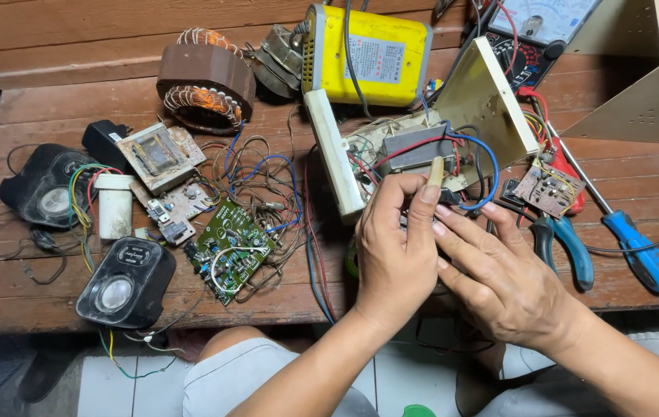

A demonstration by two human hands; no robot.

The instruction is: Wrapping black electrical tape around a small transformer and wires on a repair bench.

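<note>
**Hands at the opened white casing**

Head view: left hand (pixel 395 255) raised, fingers curled, thumb and forefinger pinching a small beige part (pixel 436 170) just above the wired transformer (pixel 416 150) inside the white casing (pixel 329 147). Right hand (pixel 503 282) pressed against the left, fingers together; grip underneath hidden. Nearby on the wooden table (pixel 74 100): green circuit board (pixel 230 249), blue-handled pliers (pixel 572 251), yellow box (pixel 368 54).

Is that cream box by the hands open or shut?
Open: the cream box has its lid swung up, baring wires inside.
</note>
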